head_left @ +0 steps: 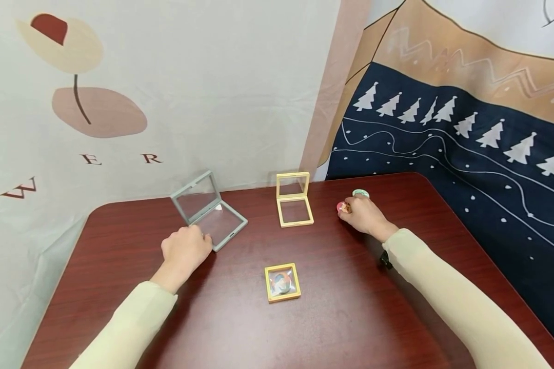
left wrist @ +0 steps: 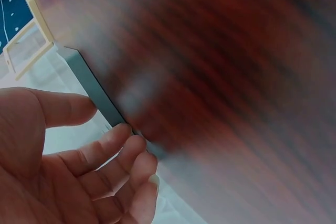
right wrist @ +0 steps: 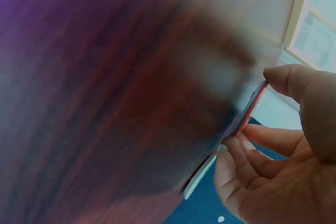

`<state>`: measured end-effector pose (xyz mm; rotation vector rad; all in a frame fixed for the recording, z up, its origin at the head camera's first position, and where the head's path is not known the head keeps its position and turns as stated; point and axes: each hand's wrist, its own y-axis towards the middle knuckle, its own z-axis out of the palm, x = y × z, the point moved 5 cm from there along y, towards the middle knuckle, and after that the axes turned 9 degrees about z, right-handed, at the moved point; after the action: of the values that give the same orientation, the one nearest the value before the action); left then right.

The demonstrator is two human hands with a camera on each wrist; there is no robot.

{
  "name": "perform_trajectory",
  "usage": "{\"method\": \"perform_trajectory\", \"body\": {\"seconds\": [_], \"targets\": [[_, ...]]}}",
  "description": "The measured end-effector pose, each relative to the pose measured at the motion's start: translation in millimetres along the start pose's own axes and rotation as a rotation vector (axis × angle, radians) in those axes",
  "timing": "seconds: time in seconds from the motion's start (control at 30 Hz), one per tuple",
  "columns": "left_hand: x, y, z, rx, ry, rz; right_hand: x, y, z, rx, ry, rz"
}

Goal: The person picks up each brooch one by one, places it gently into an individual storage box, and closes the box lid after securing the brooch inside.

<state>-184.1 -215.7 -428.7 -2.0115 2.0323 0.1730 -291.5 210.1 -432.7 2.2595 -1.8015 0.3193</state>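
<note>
My left hand (head_left: 186, 251) holds the near-left edge of a grey hinged display frame (head_left: 231, 237), whose lid stands raised. In the left wrist view, the thumb and curled fingers meet the grey edge (left wrist: 97, 90). Over at the right, my right hand (head_left: 364, 215) pinches a round pinkish-red badge (head_left: 343, 207) by its rim. The right wrist view shows this badge (right wrist: 254, 103) tilted between thumb and fingers, its lower edge close to the table. Just beyond that hand lies a mint-green round badge (head_left: 361, 192), partly hidden by the fingers.
A pale yellow hinged frame (head_left: 296, 197) stands unfolded at the back middle. Nearer me lies a closed, deeper yellow frame (head_left: 283, 297) with a round badge (head_left: 281, 283) inside. The dark red table (head_left: 332, 328) ends at hanging cloths behind and to the right.
</note>
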Motion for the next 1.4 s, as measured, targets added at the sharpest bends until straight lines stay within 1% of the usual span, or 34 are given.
{"method": "perform_trajectory", "body": {"seconds": [0.1, 0.3, 0.4, 0.53, 0.73, 0.9, 1.0, 1.17, 1.4], "targets": [[-0.9, -1.8, 0.1, 0.008, -0.002, -0.001, 0, 0, -4.2, -0.032, 0.014, -0.001], [-0.4, -5.8, 0.4, 0.005, 0.006, 0.023, 2, -1, -14.1, -0.076, 0.092, 0.039], [0.5, -8.2, 1.1, 0.011, 0.001, 0.030, 5, -3, -20.5, -0.108, 0.134, 0.052], [1.8, -11.1, 1.0, 0.014, -0.030, 0.027, 13, -6, -28.7, -0.157, 0.171, 0.049], [4.9, -14.6, 0.4, 0.021, -0.082, 0.029, 30, -11, -35.5, -0.199, 0.212, -0.004], [6.9, -18.6, 1.3, 0.051, -0.115, 0.023, 48, -18, -40.2, -0.217, 0.232, -0.044], [6.2, -21.9, 0.6, 0.058, -0.123, 0.026, 59, -22, -42.8, -0.214, 0.243, -0.063], [5.0, -27.3, -1.2, 0.054, -0.128, 0.042, 79, -28, -46.2, -0.228, 0.267, -0.119], [2.7, -33.1, -0.9, 0.085, -0.152, 0.040, 104, -36, -48.8, -0.257, 0.310, -0.189]]}}
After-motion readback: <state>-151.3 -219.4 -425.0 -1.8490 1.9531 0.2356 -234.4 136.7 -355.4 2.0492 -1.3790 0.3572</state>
